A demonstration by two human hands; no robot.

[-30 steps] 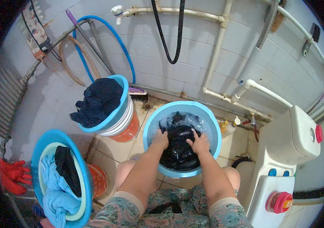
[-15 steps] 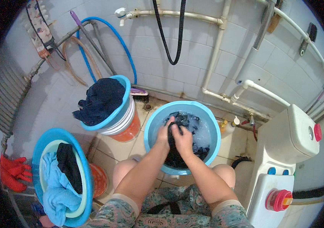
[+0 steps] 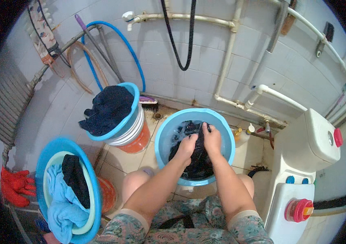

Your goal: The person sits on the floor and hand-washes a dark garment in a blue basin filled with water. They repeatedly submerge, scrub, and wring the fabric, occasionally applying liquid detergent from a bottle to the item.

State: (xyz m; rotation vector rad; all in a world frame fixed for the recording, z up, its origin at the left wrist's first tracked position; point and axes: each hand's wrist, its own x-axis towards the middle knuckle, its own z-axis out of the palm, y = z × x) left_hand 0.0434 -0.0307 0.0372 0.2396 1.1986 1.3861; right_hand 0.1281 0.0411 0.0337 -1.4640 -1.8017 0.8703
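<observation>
A light-blue basin (image 3: 163, 134) of water stands on the tiled floor between my knees. In it lies a soaked black garment (image 3: 197, 160), partly under water, its kind not clear. My left hand (image 3: 186, 149) is closed on a fold of this cloth near the basin's middle. Just to its right and a little farther off, my right hand (image 3: 211, 139) grips another part, with the dark cloth pulled up between the two. The fingertips are partly hidden by the cloth.
Left of the basin, a blue basin of dark clothes (image 3: 108, 110) rests on a bucket (image 3: 134, 142). Nearer left, nested basins (image 3: 43, 171) hold a light-blue towel (image 3: 65, 203) and black cloth. A toilet (image 3: 309, 150) stands right. Bottles (image 3: 241, 136) stand behind the basin, below pipes (image 3: 227, 57).
Both hands have shifted right within the basin. The right hand moved more, so the hands are farther apart, and the cloth is now stretched between them.
</observation>
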